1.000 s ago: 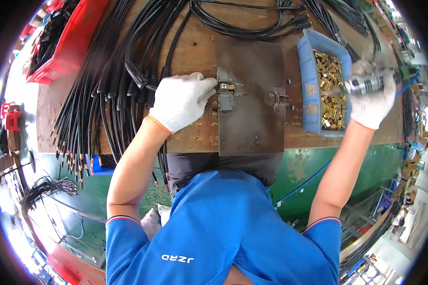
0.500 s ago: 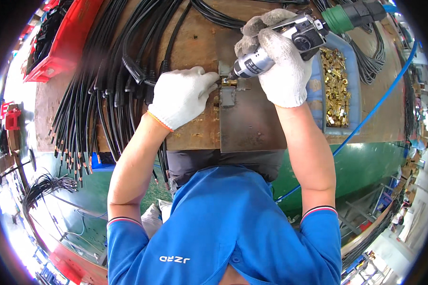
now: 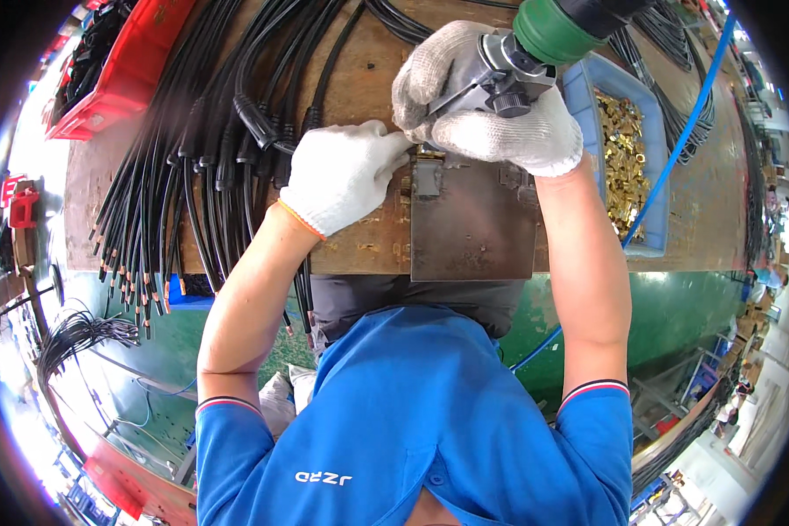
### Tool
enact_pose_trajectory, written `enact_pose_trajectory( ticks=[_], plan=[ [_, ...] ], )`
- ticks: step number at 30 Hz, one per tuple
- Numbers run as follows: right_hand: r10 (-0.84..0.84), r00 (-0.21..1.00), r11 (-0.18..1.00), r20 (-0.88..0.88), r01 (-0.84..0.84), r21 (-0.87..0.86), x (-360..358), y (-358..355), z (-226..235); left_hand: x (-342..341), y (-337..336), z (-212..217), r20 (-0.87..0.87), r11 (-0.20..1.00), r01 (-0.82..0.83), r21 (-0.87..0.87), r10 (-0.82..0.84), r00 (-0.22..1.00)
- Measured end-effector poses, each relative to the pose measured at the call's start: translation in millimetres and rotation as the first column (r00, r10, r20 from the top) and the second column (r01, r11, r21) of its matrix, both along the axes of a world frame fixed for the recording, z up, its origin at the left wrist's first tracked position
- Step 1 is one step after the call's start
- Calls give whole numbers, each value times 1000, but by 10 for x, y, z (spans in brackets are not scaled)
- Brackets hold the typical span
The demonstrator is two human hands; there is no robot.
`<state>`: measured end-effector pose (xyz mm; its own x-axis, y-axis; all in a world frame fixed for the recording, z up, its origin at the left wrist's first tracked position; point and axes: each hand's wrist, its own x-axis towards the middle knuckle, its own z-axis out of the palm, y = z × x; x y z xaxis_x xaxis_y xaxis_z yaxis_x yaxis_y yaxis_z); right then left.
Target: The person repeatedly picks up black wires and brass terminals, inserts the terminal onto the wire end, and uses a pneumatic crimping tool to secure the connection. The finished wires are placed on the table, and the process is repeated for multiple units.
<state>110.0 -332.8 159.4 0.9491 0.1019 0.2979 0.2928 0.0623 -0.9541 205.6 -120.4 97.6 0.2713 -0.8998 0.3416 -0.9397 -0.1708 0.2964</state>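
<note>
My right hand [image 3: 522, 131], in a white knit glove, is wrapped around a pneumatic screwdriver [image 3: 545, 33] with a metal body and a green collar. Its tip is hidden behind my fingers, over a small metal fixture [image 3: 428, 178] on a dark steel plate [image 3: 473, 232]. My left hand [image 3: 337, 171], gloved too, has its thumb and fingers pinched together at the fixture's left side. What they hold is too small and covered to make out. The fingertips of both hands nearly meet. A little brass [image 3: 430, 155] shows at the fixture.
Many black cables [image 3: 206, 149] with bare copper ends lie across the bench's left side. A red bin [image 3: 140, 66] stands beyond them. On the right, a blue bin [image 3: 657, 210] holds brass fittings [image 3: 621, 158]. A blue hose [image 3: 697, 105] runs past it.
The screwdriver has swung from a slanted to a more upright position, with its rear end nearer the camera. My right hand has moved left toward the fixture; my left hand stays almost still.
</note>
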Motion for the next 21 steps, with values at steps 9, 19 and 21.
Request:
enact_pose_trajectory(
  ticks=[9,19,21],
  plan=[
    [297,953,953,66,-299,37,216,-111,-38,12,15,3,35,1000,-1,25,0,999],
    [-204,979,919,20,184,348,88,271,-221,-15,-11,-23,-20,1000,-6,3,6,1000],
    [-350,929,921,116,319,224,72,319,-252,-5,-4,-38,10,1000,14,13,-14,1000]
  ],
)
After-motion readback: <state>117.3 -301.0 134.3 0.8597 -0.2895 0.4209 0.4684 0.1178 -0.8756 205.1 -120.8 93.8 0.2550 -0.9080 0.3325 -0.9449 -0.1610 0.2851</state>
